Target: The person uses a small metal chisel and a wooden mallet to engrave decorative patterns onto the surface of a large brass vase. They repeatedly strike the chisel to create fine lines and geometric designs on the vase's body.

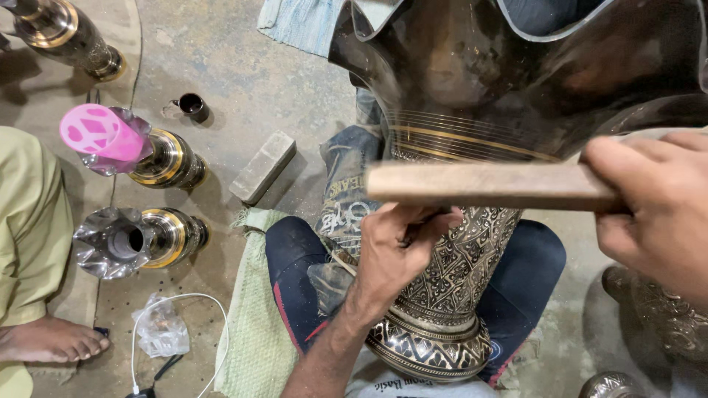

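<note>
**Engraving the vase body: stick raised over the tool hand**

While the big metal vase (472, 243) is lying across our lap with its flared mouth toward the camera and its foot near our knees, we are working on the patterned part of its body. Our left hand (398, 254) is resting against the engraved surface just below the gold bands, fingers curled in tight as if pinching a small tool; the tool itself is hidden, so we cannot tell what it is. Our right hand (656, 210) is closing firmly round one end of a wooden stick (487, 184), which is hanging level just above the left hand, not touching it.

Judgement: we are in the striking step, stick lifted between blows. The next move is calling for a short, controlled drop of the stick onto whatever the left fingers are holding, with the vase kept from rolling on the cloth (343, 191) under it.

Around us: two smaller vases (166, 236) are lying on the floor to the left, one with a pink plastic cap (99, 133) over its mouth, and a third is at the top left corner. A grey block (263, 166) and a small cup (193, 105) are sitting nearby. Another person's bare foot (51, 340) is showing at the left edge.
</note>
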